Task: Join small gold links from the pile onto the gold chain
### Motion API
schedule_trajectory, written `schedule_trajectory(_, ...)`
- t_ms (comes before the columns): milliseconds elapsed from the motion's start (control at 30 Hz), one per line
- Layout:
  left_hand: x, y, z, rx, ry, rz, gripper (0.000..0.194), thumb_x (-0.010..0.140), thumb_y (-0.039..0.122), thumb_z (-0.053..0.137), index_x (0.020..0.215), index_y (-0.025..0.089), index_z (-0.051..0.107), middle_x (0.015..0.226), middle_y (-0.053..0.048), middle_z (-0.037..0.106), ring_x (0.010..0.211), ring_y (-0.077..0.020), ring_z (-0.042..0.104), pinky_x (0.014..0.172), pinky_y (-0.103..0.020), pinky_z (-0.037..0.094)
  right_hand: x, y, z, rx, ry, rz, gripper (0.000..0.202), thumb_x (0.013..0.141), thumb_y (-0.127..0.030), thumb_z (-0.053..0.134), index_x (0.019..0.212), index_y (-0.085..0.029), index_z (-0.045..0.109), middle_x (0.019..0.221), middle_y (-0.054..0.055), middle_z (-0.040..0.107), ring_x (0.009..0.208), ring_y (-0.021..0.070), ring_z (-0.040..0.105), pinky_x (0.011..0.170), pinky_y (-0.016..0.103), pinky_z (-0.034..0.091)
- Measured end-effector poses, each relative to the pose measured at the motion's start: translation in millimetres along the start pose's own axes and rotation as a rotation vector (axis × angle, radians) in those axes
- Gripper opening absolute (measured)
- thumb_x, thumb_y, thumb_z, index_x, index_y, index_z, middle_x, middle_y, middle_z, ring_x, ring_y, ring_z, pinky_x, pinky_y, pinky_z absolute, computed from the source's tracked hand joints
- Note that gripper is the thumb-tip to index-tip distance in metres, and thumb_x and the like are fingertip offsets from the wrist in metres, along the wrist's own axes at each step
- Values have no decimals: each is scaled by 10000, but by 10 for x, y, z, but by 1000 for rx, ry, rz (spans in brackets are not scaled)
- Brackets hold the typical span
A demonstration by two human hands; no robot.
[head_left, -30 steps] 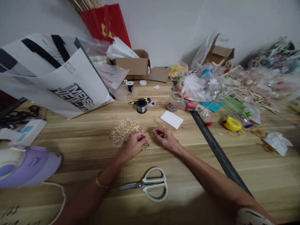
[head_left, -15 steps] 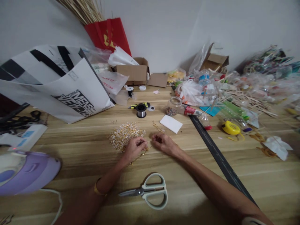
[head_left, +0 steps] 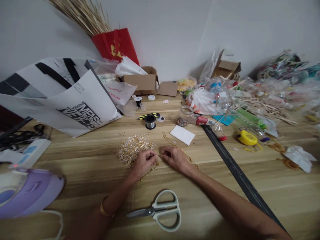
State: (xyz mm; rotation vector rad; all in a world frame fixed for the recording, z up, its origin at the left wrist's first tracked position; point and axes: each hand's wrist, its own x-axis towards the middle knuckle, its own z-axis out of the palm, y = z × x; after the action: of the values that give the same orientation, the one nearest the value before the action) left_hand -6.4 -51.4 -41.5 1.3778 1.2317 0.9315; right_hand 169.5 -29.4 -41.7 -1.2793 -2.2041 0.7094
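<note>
My left hand (head_left: 146, 162) is closed in a pinch on a thin gold chain (head_left: 149, 171), whose beaded length trails down below the fingers. Close beside it, my right hand (head_left: 176, 159) is also pinched, its fingertips nearly meeting the left ones at a small gold end; what it grips is too small to make out. Another gold chain (head_left: 186, 154) lies on the table behind and to the right of the right hand. Against the left hand sits a heap of gold and clear beaded pieces (head_left: 133, 146). Scissors (head_left: 166, 210) with pale handles lie nearer me.
Beyond the hands are a wire spool (head_left: 150, 122), a white card (head_left: 182, 135) and a jar of beads (head_left: 183, 116). A yellow tape measure (head_left: 247, 137) and plastic bottles lie right. At left stand a purple appliance (head_left: 32, 193) and a white paper bag (head_left: 87, 100).
The view has tilted a little, so the table's things sit slightly lower. My fingertips stay close together, and more of the chain beside my right hand shows.
</note>
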Motion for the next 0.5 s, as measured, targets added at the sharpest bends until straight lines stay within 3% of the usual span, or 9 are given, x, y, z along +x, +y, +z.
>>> schedule_trajectory(200,5,-24,2,-4,2,-2,153,724,276,608,661,138,589,582,-12,623,541,-115,577,534,-221,458,15,56,11,30,-2,-44,79,795,-145,530,773,-176,600,769,28,606,687,136,522,618,231,359)
schedule_trajectory(500,38,-79,-22,-95,34,-49,133,692,264,643,686,136,610,620,-16,646,528,-101,562,513,-203,439,42,74,-83,449,-104,21,107,808,-207,507,770,-144,586,673,-16,545,616,96,464,558,200,342)
